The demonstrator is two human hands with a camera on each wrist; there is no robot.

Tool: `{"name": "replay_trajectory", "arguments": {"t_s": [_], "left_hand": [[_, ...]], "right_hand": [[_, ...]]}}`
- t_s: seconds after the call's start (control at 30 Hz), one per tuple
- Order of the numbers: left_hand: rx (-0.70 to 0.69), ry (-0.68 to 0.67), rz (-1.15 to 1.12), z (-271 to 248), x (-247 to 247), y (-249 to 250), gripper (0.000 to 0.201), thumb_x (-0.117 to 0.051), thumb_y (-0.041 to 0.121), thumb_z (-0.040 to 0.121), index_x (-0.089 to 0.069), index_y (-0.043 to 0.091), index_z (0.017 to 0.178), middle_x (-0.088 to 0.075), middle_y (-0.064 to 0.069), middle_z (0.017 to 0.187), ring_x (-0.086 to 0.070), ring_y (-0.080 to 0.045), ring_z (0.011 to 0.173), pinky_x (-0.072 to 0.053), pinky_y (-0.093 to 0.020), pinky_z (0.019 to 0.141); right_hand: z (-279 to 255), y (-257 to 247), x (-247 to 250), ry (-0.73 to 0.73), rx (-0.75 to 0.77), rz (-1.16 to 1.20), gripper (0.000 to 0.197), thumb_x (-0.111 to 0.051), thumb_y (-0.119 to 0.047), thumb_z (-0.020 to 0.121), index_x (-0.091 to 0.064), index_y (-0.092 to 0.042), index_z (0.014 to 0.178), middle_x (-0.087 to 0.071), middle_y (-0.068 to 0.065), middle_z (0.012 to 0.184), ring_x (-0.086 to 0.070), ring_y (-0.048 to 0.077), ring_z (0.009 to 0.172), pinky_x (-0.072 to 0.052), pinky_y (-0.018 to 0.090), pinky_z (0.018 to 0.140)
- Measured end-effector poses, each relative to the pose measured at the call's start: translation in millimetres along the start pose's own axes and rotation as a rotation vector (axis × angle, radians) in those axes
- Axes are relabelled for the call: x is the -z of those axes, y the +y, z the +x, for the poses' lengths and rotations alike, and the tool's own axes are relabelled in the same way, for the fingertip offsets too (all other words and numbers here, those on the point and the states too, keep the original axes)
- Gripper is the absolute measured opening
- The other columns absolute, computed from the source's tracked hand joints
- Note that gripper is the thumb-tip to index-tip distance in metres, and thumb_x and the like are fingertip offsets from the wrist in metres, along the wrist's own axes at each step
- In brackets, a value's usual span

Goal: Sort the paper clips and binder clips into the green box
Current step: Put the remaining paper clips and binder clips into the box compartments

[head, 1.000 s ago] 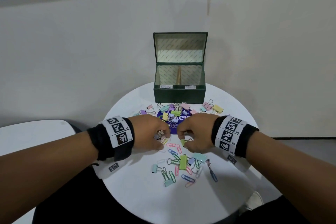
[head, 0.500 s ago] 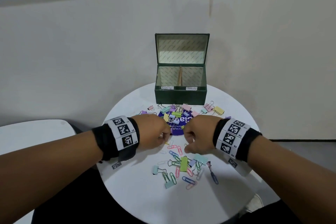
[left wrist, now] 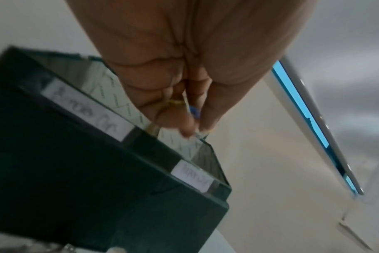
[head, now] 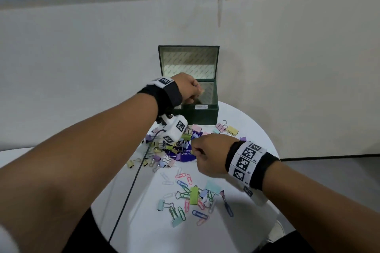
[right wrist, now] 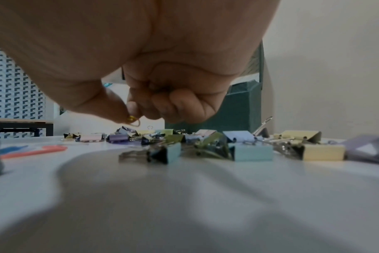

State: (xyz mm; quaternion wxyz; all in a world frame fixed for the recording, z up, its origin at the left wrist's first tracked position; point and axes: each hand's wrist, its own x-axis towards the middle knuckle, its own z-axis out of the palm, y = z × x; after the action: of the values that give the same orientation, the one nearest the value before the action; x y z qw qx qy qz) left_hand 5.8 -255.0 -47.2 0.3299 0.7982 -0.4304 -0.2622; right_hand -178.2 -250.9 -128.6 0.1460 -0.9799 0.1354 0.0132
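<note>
Your left hand [head: 188,90] is raised over the open green box [head: 202,116], above its left compartment, with the fingers bunched together and pinching a few paper clips [left wrist: 190,109]; the left wrist view shows a blue one and a yellow one between thumb and fingertips, just above the box's front wall with its two white labels [left wrist: 86,109]. Your right hand [head: 209,155] hovers low over the round white table [head: 246,129], its fingers curled in, thumb and forefinger pinching a single yellow paper clip [right wrist: 133,120]. The binder clips [head: 170,148], pastel coloured, lie scattered in front of the box and around a purple disc [head: 186,155]. More paper clips and a few binder clips lie in a loose pile [head: 193,197] nearer to you, below your right hand.
</note>
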Motion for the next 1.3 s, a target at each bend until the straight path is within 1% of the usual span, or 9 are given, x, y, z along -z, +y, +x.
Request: {"name": "replay_trajectory", "arguments": {"t_s": [0.13, 0.23, 0.4, 0.57, 0.8, 0.9, 1.07, 1.2, 1.3], "left_hand": [[0.087, -0.020, -0.362, -4, 0, 2, 0.033, -0.051, -0.013, 0.092, -0.063, 0.003, 0.119, -0.062, -0.016, 0.121, -0.065, -0.025, 0.109, -0.058, -0.038, 0.086], [0.032, -0.009, -0.393, -21, 17, -6, 0.032, -0.053, -0.012, 0.092, -0.064, 0.006, 0.116, -0.067, -0.011, 0.119, -0.069, -0.023, 0.105, -0.060, -0.041, 0.083], [-0.096, 0.015, 0.168, -90, 33, -34, 0.014, -0.066, 0.019, 0.092, -0.070, 0.029, 0.099, -0.073, 0.010, 0.089, -0.069, -0.009, 0.083, -0.055, -0.030, 0.076], [-0.094, -0.050, 0.494, -146, 10, -65, 0.016, -0.059, 0.025, 0.093, -0.068, 0.038, 0.099, -0.067, 0.018, 0.092, -0.066, -0.003, 0.084, -0.051, -0.024, 0.077], [-0.150, -0.114, 0.751, -151, -16, -92, 0.025, -0.053, 0.023, 0.092, -0.068, 0.035, 0.109, -0.063, 0.011, 0.109, -0.060, -0.014, 0.096, -0.053, -0.033, 0.085], [-0.153, -0.144, 0.692, -149, -16, -96, 0.023, -0.053, 0.021, 0.089, -0.069, 0.033, 0.102, -0.061, 0.011, 0.106, -0.058, -0.012, 0.096, -0.051, -0.030, 0.086], [-0.176, -0.213, 0.655, -153, -18, -91, 0.024, -0.064, 0.023, 0.082, -0.069, 0.031, 0.104, -0.063, 0.009, 0.101, -0.061, -0.015, 0.093, -0.053, -0.029, 0.080], [-0.184, -0.224, 0.674, -157, -19, -97, 0.035, -0.067, 0.027, 0.078, -0.070, 0.032, 0.112, -0.056, 0.008, 0.102, -0.058, -0.016, 0.098, -0.053, -0.034, 0.085], [-0.207, -0.223, 0.693, -159, -19, -100, 0.038, -0.069, 0.031, 0.079, -0.069, 0.035, 0.117, -0.054, 0.008, 0.108, -0.053, -0.014, 0.105, -0.051, -0.035, 0.090]], "right_hand": [[4, 2, 1, 0.107, -0.012, 0.039, 0.013, -0.045, -0.018, 0.080, -0.040, -0.023, 0.069, -0.050, -0.003, 0.071, -0.047, 0.017, 0.061, -0.046, 0.035, 0.057], [7, 6, 7, 0.237, -0.033, 0.084, 0.013, -0.048, -0.017, 0.087, -0.046, -0.022, 0.076, -0.048, -0.005, 0.078, -0.048, 0.015, 0.068, -0.043, 0.031, 0.059], [22, 14, 27, 0.421, -0.121, 0.115, 0.013, -0.049, -0.018, 0.091, -0.049, -0.022, 0.078, -0.052, -0.006, 0.078, -0.053, 0.016, 0.071, -0.046, 0.030, 0.064], [58, 18, 51, 0.495, -0.257, 0.080, 0.010, -0.048, -0.023, 0.093, -0.051, -0.021, 0.083, -0.054, -0.003, 0.082, -0.055, 0.019, 0.075, -0.052, 0.038, 0.075], [80, 15, 57, 0.367, -0.358, -0.162, 0.034, -0.051, -0.029, 0.089, -0.062, -0.027, 0.122, -0.055, 0.001, 0.133, -0.047, 0.027, 0.122, -0.038, 0.046, 0.102], [56, -3, 47, 0.370, -0.053, -0.179, 0.022, -0.058, -0.022, 0.087, -0.070, -0.025, 0.106, -0.061, -0.002, 0.113, -0.053, 0.022, 0.108, -0.045, 0.043, 0.097], [11, -31, 24, -0.279, 0.152, -0.066, 0.032, -0.069, -0.019, 0.084, -0.073, -0.036, 0.111, -0.064, -0.016, 0.105, -0.058, 0.007, 0.090, -0.051, 0.027, 0.087], [-6, -36, 14, -0.319, 0.232, -0.155, 0.046, -0.071, -0.020, 0.087, -0.063, -0.040, 0.128, -0.056, -0.013, 0.126, -0.056, 0.009, 0.106, -0.044, 0.022, 0.088], [-4, -32, 10, -0.260, 0.203, -0.181, 0.032, -0.071, -0.022, 0.087, -0.071, -0.035, 0.116, -0.058, -0.012, 0.125, -0.059, 0.011, 0.109, -0.050, 0.028, 0.090]]}}
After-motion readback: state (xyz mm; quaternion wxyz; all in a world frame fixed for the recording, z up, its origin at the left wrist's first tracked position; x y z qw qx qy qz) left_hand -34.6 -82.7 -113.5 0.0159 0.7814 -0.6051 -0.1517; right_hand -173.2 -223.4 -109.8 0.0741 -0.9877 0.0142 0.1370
